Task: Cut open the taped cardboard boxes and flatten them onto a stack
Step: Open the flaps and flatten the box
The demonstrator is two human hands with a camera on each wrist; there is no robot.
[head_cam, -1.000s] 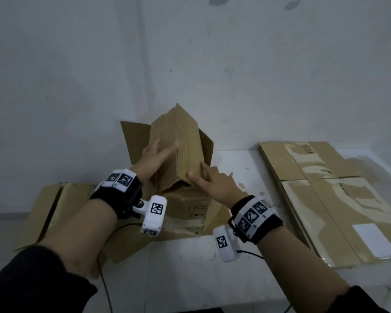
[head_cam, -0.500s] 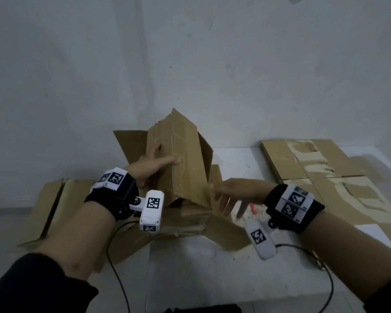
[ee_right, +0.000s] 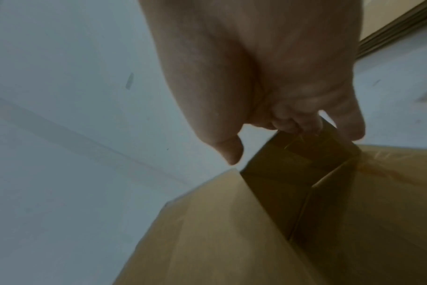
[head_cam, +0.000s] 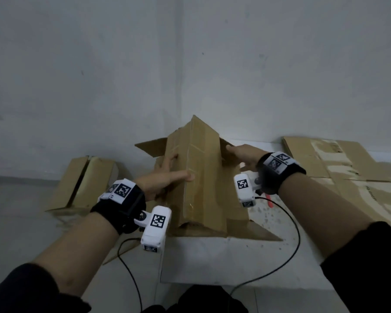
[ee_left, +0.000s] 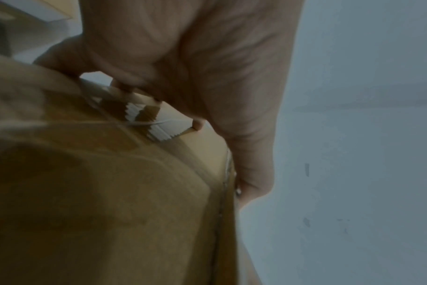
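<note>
A half-collapsed brown cardboard box (head_cam: 203,175) stands like a tent on the white table (head_cam: 212,260), ridge up, flaps splayed out. My left hand (head_cam: 167,177) lies on its left face, fingers spread and thumb reaching to the ridge; the left wrist view shows the left hand (ee_left: 195,77) pressed to the cardboard (ee_left: 97,192) beside torn white tape. My right hand (head_cam: 239,152) reaches to the far right flap. In the right wrist view its fingers (ee_right: 297,123) curl over the flap's top edge (ee_right: 305,154), thumb apart. A red cutter (head_cam: 269,201) lies under my right wrist.
A stack of flattened boxes (head_cam: 339,168) lies on the table at the right. Another box (head_cam: 86,184) sits low at the left by the wall. Two black cables (head_cam: 289,249) trail from my wrists across the table's front. A grey wall stands close behind.
My right hand has risen from low beside the box's near right corner to the far right flap. The box has sunk lower and wider. My left hand stays on the left face.
</note>
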